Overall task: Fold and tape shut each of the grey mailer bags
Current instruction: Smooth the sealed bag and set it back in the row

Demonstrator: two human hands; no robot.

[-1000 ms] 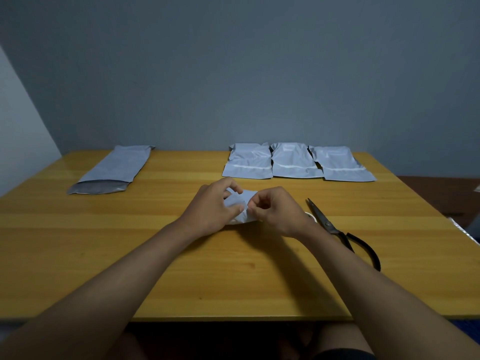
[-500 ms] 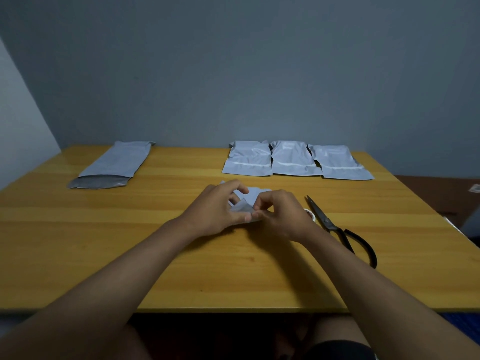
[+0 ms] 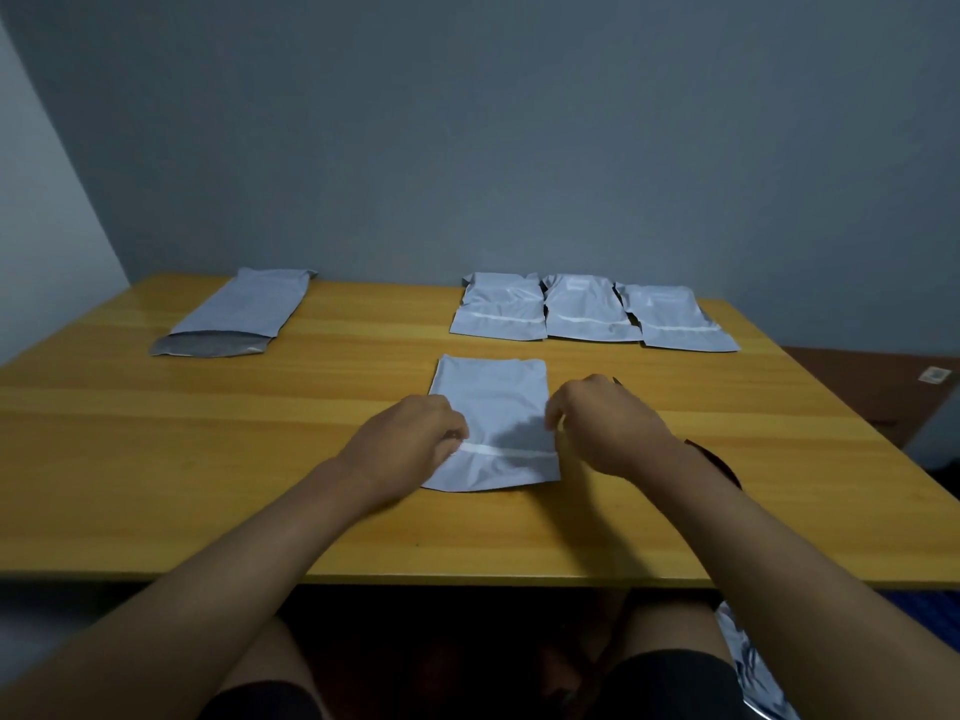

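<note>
**Hands at the sides of a folded mailer**

We cannot see most of the scissors: only a dark handle loop shows behind the right wrist, and a thin dark tip just beyond the right hand. At the bottom right a crinkled silver-grey bag is cut off by the frame edge and partly hidden by the right arm. Whether any mailer holds contents, we cannot tell.

The middle mailer bag lies flat on the wooden table, near the front centre, with a white strip running across its lower part. Our left hand rests at the bag's left edge, fingers curled down onto it at the end of the strip; we cannot tell whether they pinch it. Our right hand hangs at the bag's right edge, fingers bent downward, their tips hidden from us, so its hold is unclear.

At the back, 3 folded mailers sit side by side, touching or overlapping. Far left, 1 unfolded mailer lies lengthwise, its darker open flap toward us.
</note>
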